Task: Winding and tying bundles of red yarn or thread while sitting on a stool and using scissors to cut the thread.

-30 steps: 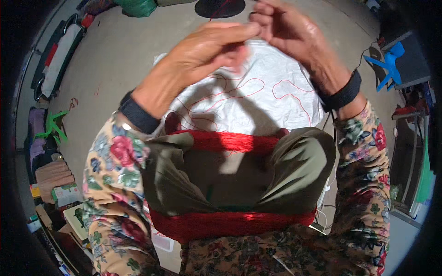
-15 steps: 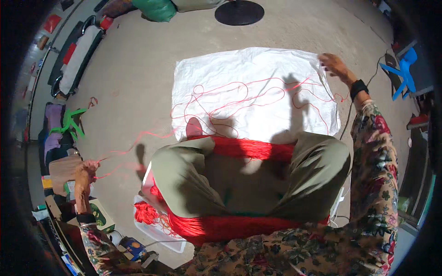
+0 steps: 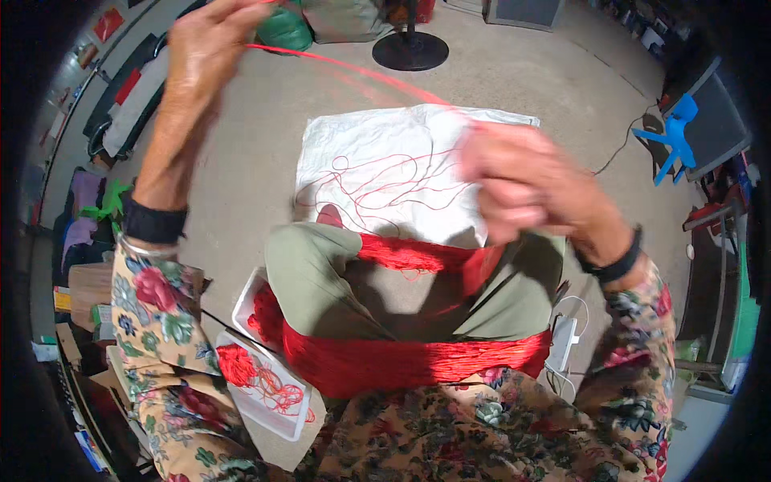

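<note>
Raised at the upper left, my left hand (image 3: 202,60) is closed, fingers pinched on red yarn (image 3: 345,67). The strand slants across to my right hand (image 3: 526,181), which is curled closed around it above my right knee and slightly blurred. A thick red skein (image 3: 405,255) is stretched around my bent knees, and its near side (image 3: 401,363) runs across in front of my waist. Loose loops of thin red yarn lie over a white woven sheet (image 3: 361,128) on the floor beyond my legs.
White plastic trays (image 3: 285,426) stand at my left, one with a red yarn bundle (image 3: 237,365). A white power strip (image 3: 564,341) lies by my right leg. Farther off are a blue stool (image 3: 676,136), a round black stand base (image 3: 409,52) and a green sack (image 3: 285,32).
My left hand has come up from the low left to the upper left with the yarn. My right hand has moved in from the sheet's far right corner and its fingers have closed.
</note>
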`<state>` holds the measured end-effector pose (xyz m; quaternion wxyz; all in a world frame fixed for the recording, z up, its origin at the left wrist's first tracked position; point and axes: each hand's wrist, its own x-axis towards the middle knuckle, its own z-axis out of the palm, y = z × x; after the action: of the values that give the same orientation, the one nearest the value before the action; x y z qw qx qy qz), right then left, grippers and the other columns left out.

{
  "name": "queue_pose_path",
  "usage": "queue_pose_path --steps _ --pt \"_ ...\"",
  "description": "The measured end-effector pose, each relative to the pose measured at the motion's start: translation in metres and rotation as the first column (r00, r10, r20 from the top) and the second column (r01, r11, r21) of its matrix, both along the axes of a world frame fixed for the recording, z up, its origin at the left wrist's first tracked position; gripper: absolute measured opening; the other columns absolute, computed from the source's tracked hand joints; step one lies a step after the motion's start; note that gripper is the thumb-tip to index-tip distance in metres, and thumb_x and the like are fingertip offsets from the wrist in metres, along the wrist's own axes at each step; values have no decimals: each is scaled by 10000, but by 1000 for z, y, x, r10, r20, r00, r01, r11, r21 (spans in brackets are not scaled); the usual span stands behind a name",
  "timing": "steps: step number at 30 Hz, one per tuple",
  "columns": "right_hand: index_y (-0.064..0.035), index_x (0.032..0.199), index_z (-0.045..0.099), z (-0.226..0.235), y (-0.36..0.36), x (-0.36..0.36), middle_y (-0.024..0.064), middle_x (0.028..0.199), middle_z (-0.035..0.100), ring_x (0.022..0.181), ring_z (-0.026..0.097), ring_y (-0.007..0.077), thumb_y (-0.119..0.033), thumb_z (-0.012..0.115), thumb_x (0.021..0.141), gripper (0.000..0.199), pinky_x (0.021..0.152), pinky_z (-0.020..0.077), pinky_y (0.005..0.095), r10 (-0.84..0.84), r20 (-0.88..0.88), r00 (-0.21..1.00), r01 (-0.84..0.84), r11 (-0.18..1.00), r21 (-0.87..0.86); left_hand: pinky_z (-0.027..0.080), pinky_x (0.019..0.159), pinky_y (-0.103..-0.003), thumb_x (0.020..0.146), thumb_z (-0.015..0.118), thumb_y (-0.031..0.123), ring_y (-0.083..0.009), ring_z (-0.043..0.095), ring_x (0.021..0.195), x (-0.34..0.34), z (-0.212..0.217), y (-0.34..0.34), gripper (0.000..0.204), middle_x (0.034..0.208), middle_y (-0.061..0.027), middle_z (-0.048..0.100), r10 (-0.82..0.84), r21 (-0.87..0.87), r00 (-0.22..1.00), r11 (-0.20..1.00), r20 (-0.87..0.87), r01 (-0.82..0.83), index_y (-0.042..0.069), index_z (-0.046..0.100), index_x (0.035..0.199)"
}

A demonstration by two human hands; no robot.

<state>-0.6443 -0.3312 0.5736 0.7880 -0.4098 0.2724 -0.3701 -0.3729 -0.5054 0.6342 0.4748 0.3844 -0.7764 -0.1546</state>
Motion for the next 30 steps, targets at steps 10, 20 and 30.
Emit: queue_pose_path --steps 10,20,30 --pt "-69 941 608 -115 136 -327 -45 651 441 538 413 61 -322 612 882 260 541 417 256 -512 -770 380 712 694 -110 426 496 -294 816 644 264 -123 542 580 147 -117 -185 273 689 -45 610 501 113 864 857 50 -503 15 701 912" --pt "-29 1003 574 -103 -165 -58 31 837 590 793 603 140 -195 535 934 184 745 503 236 -473 47 880 469 880 69 451 807 -250 852 653 383 -140 584 898 -130 -171 -53 389 946 -63 642 -470 623 713 361 -521 694 45 623 1042" --pt "-3 1082 527 -184 -210 -278 -33 578 273 477 281 96 -110 457 948 185 500 302 260 -854 -75 514 851 498 165 299 450 -239 837 635 348 -69 375 505 150 -178 -69 280 601 53 431 -42 728 916 622 400 -290 77 680 891"
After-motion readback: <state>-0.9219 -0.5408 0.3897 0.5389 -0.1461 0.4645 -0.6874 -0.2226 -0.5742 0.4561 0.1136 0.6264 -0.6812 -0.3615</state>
